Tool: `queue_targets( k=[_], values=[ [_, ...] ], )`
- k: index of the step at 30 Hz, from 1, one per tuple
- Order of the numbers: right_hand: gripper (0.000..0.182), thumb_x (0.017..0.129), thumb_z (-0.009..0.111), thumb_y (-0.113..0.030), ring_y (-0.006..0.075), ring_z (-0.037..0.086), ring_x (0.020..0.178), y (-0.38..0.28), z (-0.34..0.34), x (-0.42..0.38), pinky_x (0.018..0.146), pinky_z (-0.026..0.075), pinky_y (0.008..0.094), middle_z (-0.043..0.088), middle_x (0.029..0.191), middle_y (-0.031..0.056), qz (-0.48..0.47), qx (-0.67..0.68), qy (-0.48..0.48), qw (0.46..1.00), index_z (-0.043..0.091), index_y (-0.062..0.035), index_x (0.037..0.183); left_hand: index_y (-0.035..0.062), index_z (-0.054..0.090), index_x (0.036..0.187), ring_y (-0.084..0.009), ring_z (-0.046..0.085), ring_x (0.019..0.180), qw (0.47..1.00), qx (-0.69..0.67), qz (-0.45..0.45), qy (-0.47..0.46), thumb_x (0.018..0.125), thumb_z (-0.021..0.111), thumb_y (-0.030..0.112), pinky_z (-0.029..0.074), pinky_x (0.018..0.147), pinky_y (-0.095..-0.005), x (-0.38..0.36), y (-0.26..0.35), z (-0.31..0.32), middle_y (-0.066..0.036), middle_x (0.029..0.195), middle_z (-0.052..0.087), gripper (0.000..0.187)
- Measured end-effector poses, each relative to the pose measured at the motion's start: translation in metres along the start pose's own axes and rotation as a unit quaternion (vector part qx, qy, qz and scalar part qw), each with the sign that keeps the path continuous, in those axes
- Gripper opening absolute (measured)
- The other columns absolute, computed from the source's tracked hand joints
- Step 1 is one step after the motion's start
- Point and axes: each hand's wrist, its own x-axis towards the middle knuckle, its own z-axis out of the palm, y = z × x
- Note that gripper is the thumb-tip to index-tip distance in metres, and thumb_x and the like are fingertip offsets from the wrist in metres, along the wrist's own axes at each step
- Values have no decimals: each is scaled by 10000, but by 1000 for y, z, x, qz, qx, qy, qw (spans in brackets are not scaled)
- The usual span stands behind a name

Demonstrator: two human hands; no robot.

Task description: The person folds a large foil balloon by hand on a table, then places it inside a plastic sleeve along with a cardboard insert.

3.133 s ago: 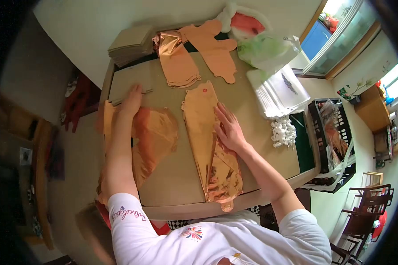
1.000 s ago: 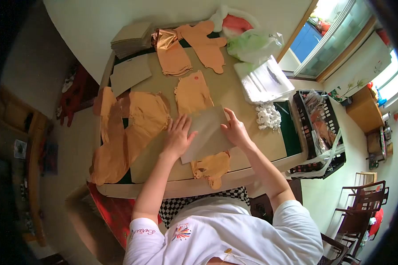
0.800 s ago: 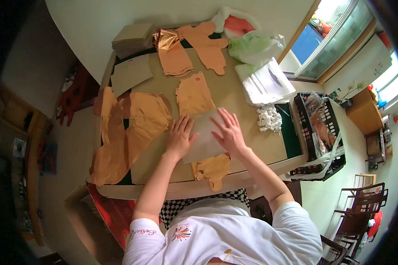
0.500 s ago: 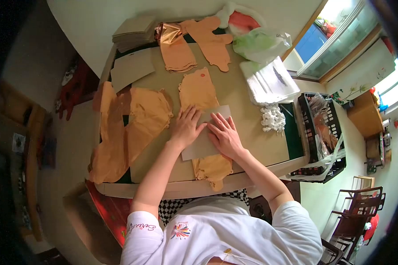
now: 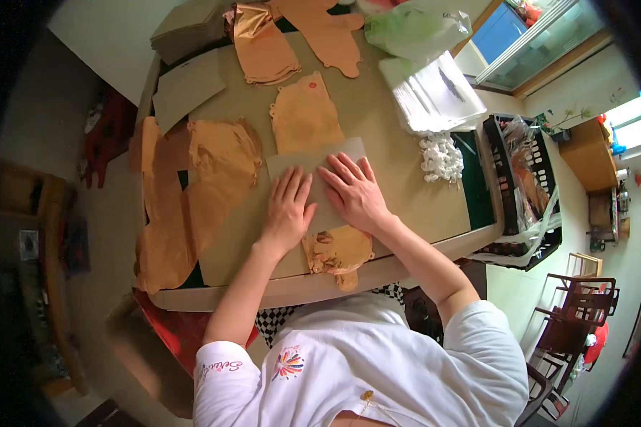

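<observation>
My left hand (image 5: 286,213) lies flat on the left half of a grey cardboard sheet (image 5: 325,217), fingers stretched out. On its right half rests my right hand (image 5: 355,188), also palm down with the fingers apart. Underneath the sheet is a flat orange foil-like piece (image 5: 306,117) with small tabs along its edge and a red mark near its top. Its far end sticks out beyond the sheet. Toward me, a wrinkled orange part (image 5: 340,249) with a rounded tab shows; whether it is the same piece is hidden.
Larger crumpled orange sheets (image 5: 224,156) lie at the left. Farther back are stacked cardboard (image 5: 189,30), orange cutouts (image 5: 327,35) and a green-white plastic bag (image 5: 417,32). Clear bags (image 5: 434,96) and a white string bundle (image 5: 441,158) lie right, near a black crate (image 5: 506,181).
My left hand has slid toward me, off the orange piece and sheet's far edge onto the sheet's left half. My right hand stays on the sheet. The camera view has shifted.
</observation>
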Motion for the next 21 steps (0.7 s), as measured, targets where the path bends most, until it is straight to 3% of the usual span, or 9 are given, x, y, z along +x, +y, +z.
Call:
queue_targets(
  k=[8, 18, 21],
  values=[
    [429, 964, 476, -246, 255, 324, 1396, 22, -6, -1, 1152, 188, 497, 418, 1468, 65, -5, 1, -61, 998, 479, -223, 1392, 17, 416, 1384, -375, 345, 1351, 1000, -5, 17, 21, 860, 655, 209, 272, 1117, -486, 1, -4, 3, -196, 1444, 392, 607],
    [450, 972, 460, -252, 256, 312, 1401, 44, -12, -8, 1151, 195, 493, 392, 1483, 59, 13, -36, -45, 998, 438, -232, 1421, 18, 460, 1349, -343, 350, 1357, 999, 40, 19, 22, 857, 645, 308, 274, 1118, -503, 2, 0, -3, -188, 1445, 398, 601],
    [422, 934, 516, -263, 270, 369, 1351, 43, -15, -2, 1120, 260, 483, 454, 1425, 86, -3, -42, -27, 999, 512, -175, 1347, 26, 409, 1394, -361, 312, 1377, 1000, 15, 6, -6, 883, 633, 267, 248, 1128, -509, 0, -1, -2, -188, 1470, 363, 608]
  ],
)
